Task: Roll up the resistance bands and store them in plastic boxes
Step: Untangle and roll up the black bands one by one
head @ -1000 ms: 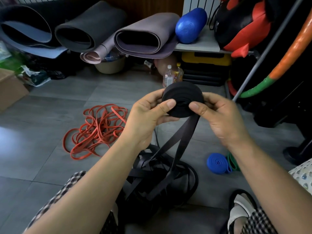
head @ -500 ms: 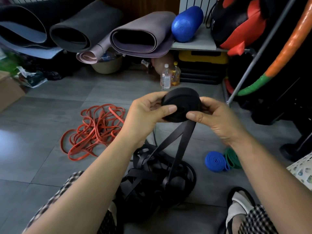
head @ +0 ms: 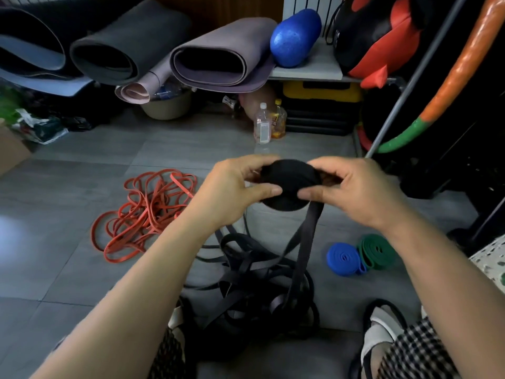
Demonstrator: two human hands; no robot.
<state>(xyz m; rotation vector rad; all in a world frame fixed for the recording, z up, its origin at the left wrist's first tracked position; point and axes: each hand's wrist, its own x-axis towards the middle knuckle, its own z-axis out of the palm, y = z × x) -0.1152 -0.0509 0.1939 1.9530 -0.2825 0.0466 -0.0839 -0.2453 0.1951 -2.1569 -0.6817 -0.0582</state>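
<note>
Far to the left of the left hand, a cardboard box (head: pixel 11 151) shows only one corner, so I cannot tell what is in it. Beyond the left hand, four rolled mats (head: pixel 128 42) lie piled together. Under them stands a beige basin (head: pixel 166 106), and its inside is hidden. On the grey tiled floor (head: pixel 68 269), left of the left hand, one tangled heap of red resistance bands (head: pixel 147 212) lies loose.

The left hand (head: pixel 235 192) and the right hand (head: pixel 355 192) together grip one black roll of band (head: pixel 289 187). Each thumb presses on the near face and the fingers curl over the top. From the roll a loose tail (head: pixel 306 242) hangs down to a black heap of unrolled band (head: pixel 254 285) on the floor under the hands.

Beyond the hands stand two bottles, a clear bottle (head: pixel 263 123) with a white cap and a yellow-capped bottle (head: pixel 278 121) holding orange liquid. Beyond the right hand, a shelf (head: pixel 308 71) carries one blue foam roller (head: pixel 295 36), and a yellow-lidded case (head: pixel 322 90) sits beneath it. Below the right hand, two rolled bands lie touching on the floor, a blue roll (head: pixel 343 258) and a green roll (head: pixel 378 251).
</note>
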